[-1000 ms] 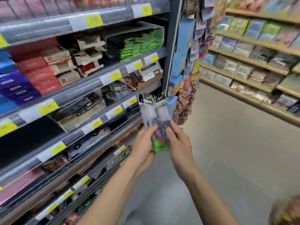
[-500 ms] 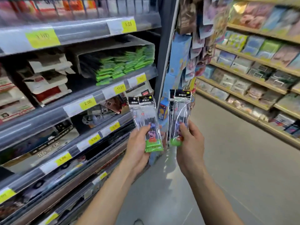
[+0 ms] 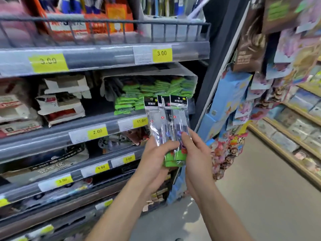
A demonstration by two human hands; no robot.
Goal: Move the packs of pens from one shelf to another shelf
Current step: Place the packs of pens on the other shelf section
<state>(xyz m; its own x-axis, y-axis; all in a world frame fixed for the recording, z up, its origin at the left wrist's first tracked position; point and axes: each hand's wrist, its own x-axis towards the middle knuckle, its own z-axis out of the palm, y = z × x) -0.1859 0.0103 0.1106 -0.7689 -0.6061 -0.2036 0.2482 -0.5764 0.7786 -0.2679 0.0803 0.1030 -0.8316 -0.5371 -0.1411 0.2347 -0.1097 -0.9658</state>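
Both hands hold a bunch of clear plastic pen packs with black header cards and green bottoms (image 3: pixel 167 126) upright at frame centre. The left hand (image 3: pixel 154 157) curls round them from seven o'clock; the right hand (image 3: pixel 194 153) grips them from five o'clock, thumb across the front. At eleven o'clock of the bunch, an open white cardboard box of matching green-ended packs (image 3: pixel 152 92) sits on the grey metal shelf with yellow price labels (image 3: pixel 57 136).

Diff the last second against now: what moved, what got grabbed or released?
Half a second ago each hand held its own bunch of pen packs apart. Now the left hand and right hand have brought them back together into one upright bundle of pen packs, as they were a second ago. Nothing was let go. The view has tilted up the shelves. Unchanged: both hands grip the packs' lower ends; green-packed box stays shelved.
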